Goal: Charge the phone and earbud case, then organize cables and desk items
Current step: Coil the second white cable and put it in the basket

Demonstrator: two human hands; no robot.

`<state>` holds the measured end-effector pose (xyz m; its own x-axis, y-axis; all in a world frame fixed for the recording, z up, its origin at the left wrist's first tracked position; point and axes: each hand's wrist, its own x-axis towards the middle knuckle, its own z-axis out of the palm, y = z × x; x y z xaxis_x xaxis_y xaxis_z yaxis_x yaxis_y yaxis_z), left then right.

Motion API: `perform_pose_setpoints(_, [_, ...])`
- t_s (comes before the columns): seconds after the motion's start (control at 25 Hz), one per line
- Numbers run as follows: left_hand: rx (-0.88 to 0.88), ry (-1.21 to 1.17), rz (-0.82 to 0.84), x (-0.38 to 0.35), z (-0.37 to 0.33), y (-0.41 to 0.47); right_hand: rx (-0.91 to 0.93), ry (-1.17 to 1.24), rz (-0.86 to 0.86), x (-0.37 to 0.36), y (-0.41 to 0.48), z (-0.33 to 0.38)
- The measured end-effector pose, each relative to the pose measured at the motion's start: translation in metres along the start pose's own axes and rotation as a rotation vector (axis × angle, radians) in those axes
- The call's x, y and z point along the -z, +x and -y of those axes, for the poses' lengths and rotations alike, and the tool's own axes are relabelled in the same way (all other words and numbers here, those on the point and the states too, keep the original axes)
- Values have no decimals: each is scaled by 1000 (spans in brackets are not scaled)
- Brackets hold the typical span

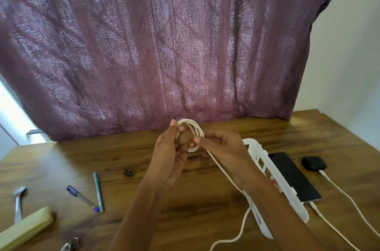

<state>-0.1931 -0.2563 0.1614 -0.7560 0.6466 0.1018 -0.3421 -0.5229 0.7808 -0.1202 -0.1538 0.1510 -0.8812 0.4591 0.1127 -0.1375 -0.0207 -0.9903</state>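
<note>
A purple curtain [164, 45] fills the upper frame; below it the wooden tabletop [144, 199] runs across the lower third. At lower right lies a white power strip [296, 207]; just right of it the phone [292, 176] lies flat with a white lead at its lower end; further right sits the black case [314, 164], also with a lead plugged in; so we judge the charging done and the tidying under way.

At centre our hands work a spare white cable [244, 222]; the left hand [168, 148] stands upright with a coil [195, 129] wound round its fingers, thumb against the loops; the right hand [224, 145] pinches the cable just beside the coil; the loose tail drops under the right forearm and off the bottom edge; we cannot tell where it ends.

To wind well, we would keep each loop the same size, feed with light tension, and let the tail slide freely so it does not drag over the strip or tug the two leads; we would save a short end to wrap round the coil.

At lower left lie a pale pouch [24, 228], a spoon [18, 201] and two pens [98, 191], well apart from the hands and not yet gathered.
</note>
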Motion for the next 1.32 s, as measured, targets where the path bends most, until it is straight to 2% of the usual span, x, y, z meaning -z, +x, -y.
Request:
perform_pose_setpoints(0.12, [-5,83,10,-3,1,-3,-11,-39,-17,5,2,1])
perform_pose_setpoints(0.28, [15,224,-75,-6,5,-1,17,-178,4,9,1,0])
perform_pose_setpoints(0.44, [3,507,-138,-6,12,0,31,-154,-10,8,0,0])
perform_pose_setpoints(0.6, [-150,815,-244,-3,18,3,-113,-130,-17,10,1,1])
perform_pose_setpoints(0.68, [-150,881,-191,-2,17,5,-246,-50,-59,12,5,-6])
perform_pose_setpoints(0.76, [-75,879,-124,-3,13,6,-375,191,-72,14,8,-9])
perform_pose_setpoints(0.84, [31,756,-66,-6,8,5,-416,338,60,18,8,-5])
perform_pose_setpoints(0.96, [84,669,-27,-6,7,3,-419,378,247,24,6,-2])
perform_pose_setpoints(1.04, [73,653,-61,-7,10,3,-409,348,250,27,7,-5])
perform_pose_setpoints(1.12, [69,617,-128,-6,14,4,-383,253,189,24,6,-4])
perform_pose_setpoints(1.2, [54,590,-191,-2,17,7,-254,61,47,18,3,-7])
perform_pose_setpoints(1.32, [-6,645,-228,3,21,7,284,-563,-343,10,-6,-26])
